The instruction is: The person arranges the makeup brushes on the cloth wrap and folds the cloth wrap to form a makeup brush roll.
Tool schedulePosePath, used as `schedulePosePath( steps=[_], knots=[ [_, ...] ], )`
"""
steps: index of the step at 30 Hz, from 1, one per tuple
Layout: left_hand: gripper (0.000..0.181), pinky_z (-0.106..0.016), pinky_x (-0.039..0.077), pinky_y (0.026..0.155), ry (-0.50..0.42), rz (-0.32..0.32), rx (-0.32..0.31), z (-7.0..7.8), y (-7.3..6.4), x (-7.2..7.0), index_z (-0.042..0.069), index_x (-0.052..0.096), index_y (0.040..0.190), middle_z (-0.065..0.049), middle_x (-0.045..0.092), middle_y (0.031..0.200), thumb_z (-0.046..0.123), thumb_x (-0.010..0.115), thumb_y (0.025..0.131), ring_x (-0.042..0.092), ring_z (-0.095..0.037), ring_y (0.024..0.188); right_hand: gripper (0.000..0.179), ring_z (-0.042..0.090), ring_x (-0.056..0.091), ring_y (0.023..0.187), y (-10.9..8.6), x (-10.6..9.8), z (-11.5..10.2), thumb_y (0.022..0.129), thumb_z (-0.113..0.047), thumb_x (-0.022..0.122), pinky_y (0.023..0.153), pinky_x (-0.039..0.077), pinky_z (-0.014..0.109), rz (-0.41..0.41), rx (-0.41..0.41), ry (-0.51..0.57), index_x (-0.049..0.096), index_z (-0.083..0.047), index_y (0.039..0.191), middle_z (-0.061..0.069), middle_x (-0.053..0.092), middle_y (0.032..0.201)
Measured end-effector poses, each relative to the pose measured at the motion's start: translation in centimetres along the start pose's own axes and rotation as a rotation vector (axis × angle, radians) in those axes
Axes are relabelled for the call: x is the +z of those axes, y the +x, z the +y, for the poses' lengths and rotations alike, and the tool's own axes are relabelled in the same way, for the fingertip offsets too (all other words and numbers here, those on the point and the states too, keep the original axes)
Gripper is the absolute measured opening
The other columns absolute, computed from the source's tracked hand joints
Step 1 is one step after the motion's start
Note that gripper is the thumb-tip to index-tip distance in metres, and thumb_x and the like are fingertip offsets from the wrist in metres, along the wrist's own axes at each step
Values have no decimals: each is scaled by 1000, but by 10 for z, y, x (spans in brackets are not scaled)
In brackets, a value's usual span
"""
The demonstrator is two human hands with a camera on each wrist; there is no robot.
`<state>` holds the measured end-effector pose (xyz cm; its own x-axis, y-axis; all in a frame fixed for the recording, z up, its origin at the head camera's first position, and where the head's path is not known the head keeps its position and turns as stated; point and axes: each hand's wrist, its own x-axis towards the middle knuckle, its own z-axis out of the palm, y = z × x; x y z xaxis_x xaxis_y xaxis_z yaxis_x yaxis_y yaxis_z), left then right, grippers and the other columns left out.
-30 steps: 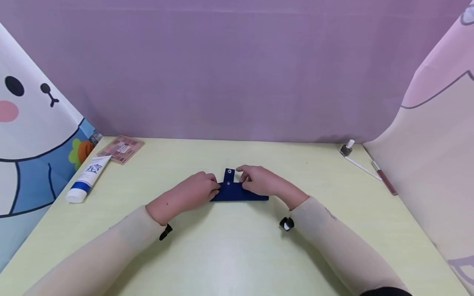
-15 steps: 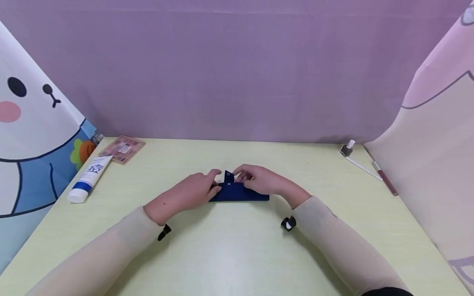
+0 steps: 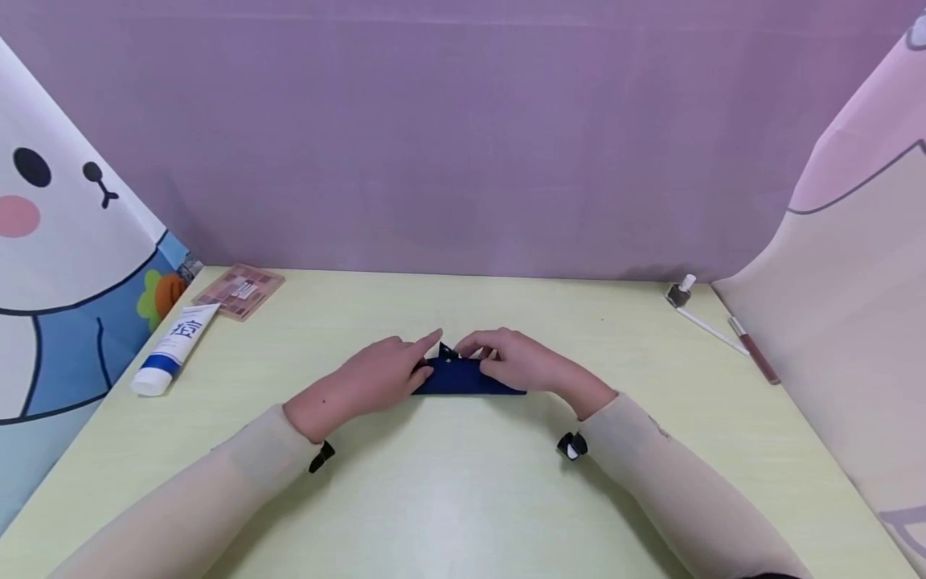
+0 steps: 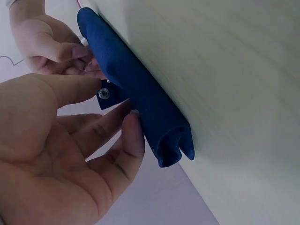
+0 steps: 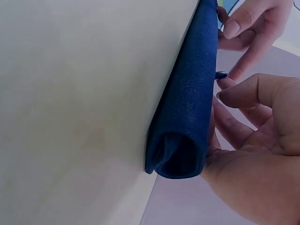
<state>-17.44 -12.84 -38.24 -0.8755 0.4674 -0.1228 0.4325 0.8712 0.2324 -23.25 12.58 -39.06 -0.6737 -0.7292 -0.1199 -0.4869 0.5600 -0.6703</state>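
Observation:
A navy fabric roll (image 3: 466,382) lies crosswise on the table, its spiral end (image 5: 180,157) facing the right wrist view. From its far side a short strap (image 4: 112,96) sticks up, bearing a metal snap (image 4: 104,93). My left hand (image 3: 376,374) holds the roll left of the strap, thumb on it and index finger stretched toward the strap's tip. On the strap's other side, my right hand (image 3: 524,362) grips the roll with bent fingers, its index fingertip right at the strap. Some fingers of both hands are hidden behind the roll.
A pink palette (image 3: 239,291) and a white tube with a blue band (image 3: 174,350) lie at the left. Far right are a small dark bottle with a white cap (image 3: 678,293), a white stick (image 3: 712,330) and a slim reddish tube (image 3: 755,354). A purple cloth (image 3: 463,145) hangs behind.
The strap, which stood up tall, has folded down toward the roll. My left index finger has straightened and moved toward it; my right hand has shifted slightly right.

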Motion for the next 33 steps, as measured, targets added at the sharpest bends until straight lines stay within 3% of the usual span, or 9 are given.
schedulePosePath(
  steps=[3, 6, 8, 11, 16, 20, 25, 33],
  knots=[
    [59, -41, 57, 83, 4, 13, 18, -1, 0, 1, 11, 42, 165, -1, 68, 78, 26, 60, 111, 67, -21, 86, 44, 27, 70, 127, -1, 1, 1, 104, -2, 51, 107, 58, 46, 0, -11, 5, 66, -14, 144, 9, 71, 144],
    [54, -45, 60, 90, 14, 22, 34, -1, 1, 1, 12, 48, 162, -10, 79, 101, 24, 60, 110, 73, -26, 98, 45, 26, 71, 125, -2, 2, 1, 104, -2, 51, 106, 58, 45, 6, -22, -8, 67, -13, 144, 8, 71, 143],
    [50, -48, 61, 95, 11, 31, 44, -1, 0, 1, 11, 53, 158, -14, 79, 119, 22, 60, 110, 74, -30, 105, 45, 25, 71, 124, -3, 3, 1, 103, -1, 51, 105, 59, 44, 10, -34, -22, 67, -12, 144, 9, 72, 142],
    [44, -50, 61, 99, 11, 45, 67, -1, -1, 1, 12, 58, 154, -14, 77, 130, 20, 60, 110, 74, -32, 110, 45, 26, 72, 122, -5, 4, 0, 103, 1, 51, 103, 59, 42, 18, -63, -45, 67, -10, 144, 11, 72, 142],
    [41, -48, 61, 97, 29, 71, 101, -3, -1, 3, 14, 63, 150, -11, 80, 120, 18, 61, 109, 74, -30, 105, 47, 23, 72, 119, -5, 5, 0, 100, 4, 52, 97, 58, 37, 36, -120, -94, 68, -7, 143, 12, 73, 140],
    [41, -47, 60, 95, 45, 75, 106, -2, -2, 4, 15, 64, 149, -10, 80, 112, 18, 61, 109, 73, -29, 102, 49, 26, 68, 128, -6, 7, -2, 100, 3, 53, 105, 55, 41, 36, -139, -150, 66, -8, 146, 12, 71, 143],
    [41, -46, 60, 96, 107, 70, 117, -1, -3, 5, 15, 63, 150, -10, 79, 113, 21, 61, 109, 72, -28, 101, 48, 31, 59, 129, -12, 10, -8, 104, -6, 56, 110, 50, 49, 27, -87, -261, 63, -13, 151, 9, 69, 146],
    [45, -44, 58, 98, 187, 59, 118, 5, -6, 6, 13, 62, 151, -11, 78, 123, 28, 63, 109, 70, -29, 106, 49, 28, 56, 123, -13, 14, -13, 104, -24, 71, 107, 53, 44, 16, -87, -370, 62, -14, 152, 7, 68, 147]
  ],
)
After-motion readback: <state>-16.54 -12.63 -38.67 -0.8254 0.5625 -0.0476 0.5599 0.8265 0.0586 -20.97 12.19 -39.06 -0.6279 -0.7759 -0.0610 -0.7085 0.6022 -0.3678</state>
